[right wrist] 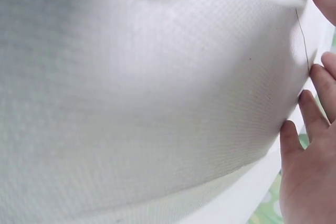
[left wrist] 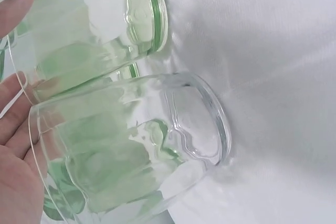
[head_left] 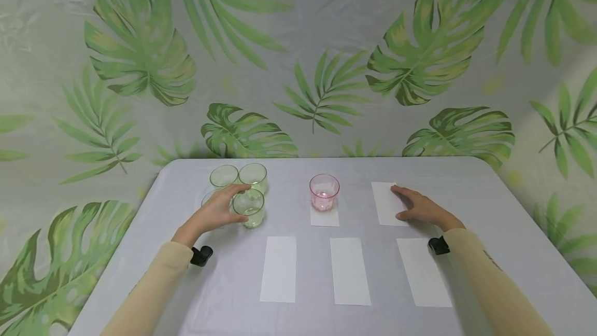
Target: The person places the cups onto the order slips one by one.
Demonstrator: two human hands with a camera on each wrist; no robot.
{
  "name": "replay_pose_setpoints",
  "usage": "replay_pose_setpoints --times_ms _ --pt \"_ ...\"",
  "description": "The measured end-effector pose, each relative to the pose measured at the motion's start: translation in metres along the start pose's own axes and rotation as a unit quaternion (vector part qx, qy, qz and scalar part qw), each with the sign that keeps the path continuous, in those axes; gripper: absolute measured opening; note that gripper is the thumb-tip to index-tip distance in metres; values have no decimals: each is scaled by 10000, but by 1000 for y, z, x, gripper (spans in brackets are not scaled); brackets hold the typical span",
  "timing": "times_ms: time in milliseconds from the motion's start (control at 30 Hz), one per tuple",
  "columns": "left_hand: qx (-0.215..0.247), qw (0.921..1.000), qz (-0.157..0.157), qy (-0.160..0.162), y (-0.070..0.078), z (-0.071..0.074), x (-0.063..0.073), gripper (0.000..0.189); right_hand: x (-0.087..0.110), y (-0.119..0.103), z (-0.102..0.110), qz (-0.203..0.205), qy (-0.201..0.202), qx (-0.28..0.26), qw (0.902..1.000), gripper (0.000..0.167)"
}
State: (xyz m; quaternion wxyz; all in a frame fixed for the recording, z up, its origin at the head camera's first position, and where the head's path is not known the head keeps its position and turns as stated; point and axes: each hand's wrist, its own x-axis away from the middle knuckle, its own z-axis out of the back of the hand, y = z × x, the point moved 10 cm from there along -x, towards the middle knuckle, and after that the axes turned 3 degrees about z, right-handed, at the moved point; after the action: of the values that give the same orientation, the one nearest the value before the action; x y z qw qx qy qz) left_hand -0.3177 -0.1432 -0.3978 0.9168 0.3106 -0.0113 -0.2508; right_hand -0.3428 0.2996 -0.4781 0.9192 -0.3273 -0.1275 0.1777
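My left hand (head_left: 216,207) is at a green-tinted glass (head_left: 252,217) on the table's left side, with fingers at its far rim and thumb at its near rim. The glass stands upright. Closer to the palm in the left wrist view is a clear glass (left wrist: 131,145), mostly hidden behind the hand in the head view. Two more green glasses, one on the left (head_left: 224,174) and one on the right (head_left: 254,172), stand just behind. My right hand (head_left: 422,209) rests with loosely bent fingers by a white paper rectangle (head_left: 384,204), fingertips at its right part.
A pink glass (head_left: 324,193) stands on a white paper at the back middle. In the front row lie three white papers: left (head_left: 278,268), middle (head_left: 350,271) and right (head_left: 422,274). A leaf-patterned cloth (head_left: 326,66) hangs behind the white-covered table (head_left: 224,294).
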Motion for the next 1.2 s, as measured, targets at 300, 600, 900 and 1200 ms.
replay_pose_setpoints --times_ms 300,600,900,1200 --pt "110 9998 -38 158 8 1 0 70 2 -2 -1 11 -14 -117 9999 84" --pt "551 9972 -494 131 36 -5 -6 70 3 0 -1 -35 -40 -110 9999 85" --pt "816 9922 -945 5 66 -19 -21 69 2 0 -1 -80 -42 -45 9999 85" --pt "1004 9855 -1350 -238 100 -39 -37 68 2 2 -1 -66 -28 -11 10000 84"
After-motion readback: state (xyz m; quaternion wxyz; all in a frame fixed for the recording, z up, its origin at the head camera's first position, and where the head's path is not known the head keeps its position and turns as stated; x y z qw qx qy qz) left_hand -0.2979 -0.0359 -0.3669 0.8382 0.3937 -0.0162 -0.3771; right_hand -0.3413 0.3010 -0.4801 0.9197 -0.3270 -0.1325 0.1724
